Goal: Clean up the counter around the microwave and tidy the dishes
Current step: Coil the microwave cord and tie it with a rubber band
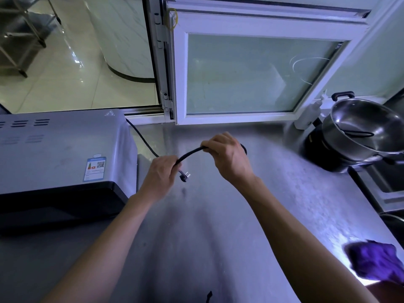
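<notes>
Gathering the microwave's loose power cord (189, 153) looks like the step you are on, and both hands are on it above the steel counter (218, 215). Your left hand (160, 173) has its fingers curled round the cord near the free end, with the plug (184, 175) hanging just below your fist, prongs out and clear of the surface. Your right hand (227, 156) pinches the cord further along, fingers closed on it, so a short arc runs between your fists. From the left hand the cord trails back behind the microwave (61, 154), which sits at the left of the counter. Judging from this, the next move calls for folding or coiling the slack and tucking it beside the microwave, keeping the prongs off the counter. The purple cloth (373, 262) lies at the near right edge, well apart from your hands, and the steel pot (360, 132) stands at the far right.
</notes>
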`<state>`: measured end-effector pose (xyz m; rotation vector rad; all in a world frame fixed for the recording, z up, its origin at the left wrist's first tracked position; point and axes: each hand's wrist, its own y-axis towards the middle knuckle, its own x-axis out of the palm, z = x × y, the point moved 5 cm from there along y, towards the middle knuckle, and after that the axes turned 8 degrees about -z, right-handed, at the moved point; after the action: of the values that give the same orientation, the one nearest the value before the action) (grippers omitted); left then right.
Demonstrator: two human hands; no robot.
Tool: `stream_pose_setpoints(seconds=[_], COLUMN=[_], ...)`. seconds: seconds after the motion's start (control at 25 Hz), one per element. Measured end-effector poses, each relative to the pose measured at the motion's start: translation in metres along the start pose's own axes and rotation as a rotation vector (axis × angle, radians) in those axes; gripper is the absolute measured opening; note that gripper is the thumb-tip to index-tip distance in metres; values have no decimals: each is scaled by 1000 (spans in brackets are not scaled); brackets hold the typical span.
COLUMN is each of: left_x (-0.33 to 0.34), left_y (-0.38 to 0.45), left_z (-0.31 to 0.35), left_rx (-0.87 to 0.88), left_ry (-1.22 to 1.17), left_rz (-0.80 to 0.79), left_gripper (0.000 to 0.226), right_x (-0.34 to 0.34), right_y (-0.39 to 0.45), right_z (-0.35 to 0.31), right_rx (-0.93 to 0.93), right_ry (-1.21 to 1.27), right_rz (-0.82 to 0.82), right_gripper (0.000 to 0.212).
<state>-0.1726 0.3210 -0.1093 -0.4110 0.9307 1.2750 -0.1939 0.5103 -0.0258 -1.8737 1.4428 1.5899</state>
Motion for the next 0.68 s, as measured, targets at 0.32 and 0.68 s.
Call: stream_pose_setpoints(seconds=[0.32, 0.68], left_x=[-12, -28], left_y=[20, 32], left_z=[-20, -17], left_rx=[-120, -288], left_ry=[-96, -298], left_rz=[52, 76], left_gripper=[29, 32], right_x=[-16, 75], right_y=[13, 22], right_z=[29, 31], right_rx=[141, 355], right_ry=[190, 243], right_rz=[203, -137], right_gripper=[11, 23])
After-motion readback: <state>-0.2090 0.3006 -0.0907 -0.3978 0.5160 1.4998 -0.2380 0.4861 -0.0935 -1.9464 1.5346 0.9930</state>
